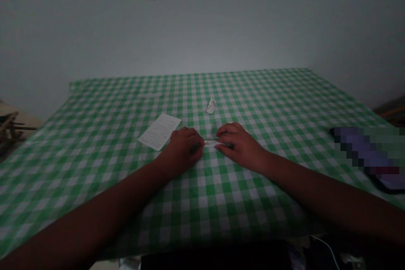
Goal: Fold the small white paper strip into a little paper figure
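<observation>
My left hand [185,147] and my right hand [238,143] rest close together on the green and white checked tablecloth [268,105]. Both have their fingers curled and pinched on a small thin white object [211,143] that spans the gap between them; it is too small and dim to name. A white printed paper slip [160,131] lies flat just left of my left hand. A small crumpled white scrap [211,106] sits on the cloth beyond my hands.
A dark flat object, partly pixelated [370,154], lies at the table's right edge. A plain pale wall [202,21] stands behind the table. Wooden furniture [8,128] shows at far left. A white cable [325,249] hangs near the front edge.
</observation>
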A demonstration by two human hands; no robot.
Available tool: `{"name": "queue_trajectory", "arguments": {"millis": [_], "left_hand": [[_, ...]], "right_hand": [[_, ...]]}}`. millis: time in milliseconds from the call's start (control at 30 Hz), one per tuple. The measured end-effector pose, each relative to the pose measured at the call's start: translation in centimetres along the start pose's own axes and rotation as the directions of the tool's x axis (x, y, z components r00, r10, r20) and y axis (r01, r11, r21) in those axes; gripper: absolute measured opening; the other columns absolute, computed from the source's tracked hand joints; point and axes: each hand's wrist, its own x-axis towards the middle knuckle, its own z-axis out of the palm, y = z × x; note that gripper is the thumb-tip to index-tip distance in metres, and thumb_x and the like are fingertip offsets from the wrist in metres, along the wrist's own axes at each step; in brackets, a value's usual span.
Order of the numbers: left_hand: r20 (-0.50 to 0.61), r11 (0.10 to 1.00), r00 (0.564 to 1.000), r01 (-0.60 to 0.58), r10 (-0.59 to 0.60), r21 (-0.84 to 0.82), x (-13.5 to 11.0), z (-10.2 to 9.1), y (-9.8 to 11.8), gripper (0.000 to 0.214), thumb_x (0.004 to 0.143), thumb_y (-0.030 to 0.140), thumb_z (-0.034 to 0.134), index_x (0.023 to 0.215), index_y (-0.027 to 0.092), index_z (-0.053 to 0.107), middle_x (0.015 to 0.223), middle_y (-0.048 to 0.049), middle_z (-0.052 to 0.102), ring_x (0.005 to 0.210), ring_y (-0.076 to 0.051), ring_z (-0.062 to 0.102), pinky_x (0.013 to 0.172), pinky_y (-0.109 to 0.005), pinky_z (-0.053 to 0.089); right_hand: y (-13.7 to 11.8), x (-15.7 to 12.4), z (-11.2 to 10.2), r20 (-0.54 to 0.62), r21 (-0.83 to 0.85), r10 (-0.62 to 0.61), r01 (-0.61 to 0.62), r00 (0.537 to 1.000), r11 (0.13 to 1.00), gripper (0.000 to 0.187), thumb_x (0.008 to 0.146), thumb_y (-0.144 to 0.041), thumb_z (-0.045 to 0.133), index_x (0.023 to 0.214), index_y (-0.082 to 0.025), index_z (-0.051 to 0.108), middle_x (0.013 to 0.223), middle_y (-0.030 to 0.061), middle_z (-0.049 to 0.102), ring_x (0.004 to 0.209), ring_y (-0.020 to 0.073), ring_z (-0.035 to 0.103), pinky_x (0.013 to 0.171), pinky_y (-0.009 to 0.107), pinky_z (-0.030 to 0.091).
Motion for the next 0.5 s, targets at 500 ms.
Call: {"name": "queue_trajectory", "arguments": {"millis": [500], "left_hand": [[-0.197, 0.956, 0.978, -0.004, 0.065, 0.294, 0.1, -0.4, 3.5, 0.005, 0.077, 0.018, 0.062, 0.081, 0.018, 0.060, 0.102, -0.0094, 0.060, 0.093, -0.028, 0.049, 0.079, -0.044, 0.038]], "right_hand": [[-2.4, -0.1, 0.5, -0.085, -0.108, -0.030, 0.021, 0.996, 0.994, 0.013, 0.088, -0.024, 0.065, 0.100, -0.024, 0.071, 0.111, 0.0052, 0.066, 0.106, 0.0252, 0.054, 0.092, 0.046, 0.041]]}}
